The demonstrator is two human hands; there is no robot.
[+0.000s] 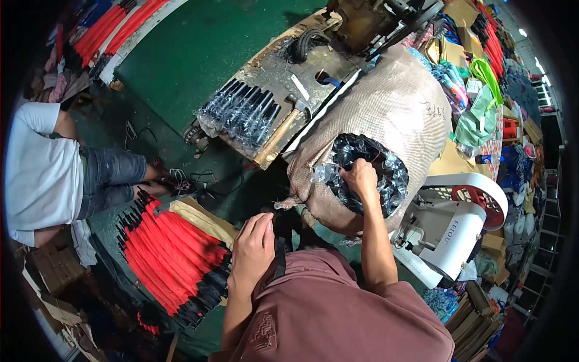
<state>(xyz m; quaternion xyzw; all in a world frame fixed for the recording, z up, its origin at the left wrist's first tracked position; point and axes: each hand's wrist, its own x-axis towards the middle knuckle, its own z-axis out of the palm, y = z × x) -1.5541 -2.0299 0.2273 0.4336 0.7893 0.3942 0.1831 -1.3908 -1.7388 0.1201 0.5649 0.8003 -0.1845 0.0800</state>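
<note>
A large beige woven sack (386, 102) lies on its side in front of me, with a round hole cut in it. Black items in clear plastic wrap (392, 187) show through that hole. My right hand (362, 179) reaches into it with curled fingers; whatever they grip is hidden. Left of the sack, my left hand (253, 250) hovers near my waist, its fingers together and loosely stretched, with nothing visible in it. Beside that hand, a stack of folded red umbrellas (175, 253) with black ends lies to the left.
Plastic-wrapped black handles (244, 111) and a hammer (289, 120) lie on a worn workbench (274, 66). A white sewing machine (452, 235) stands at right. Another person in a white shirt (48, 172) sits at left. More red umbrellas (105, 30) lie far left.
</note>
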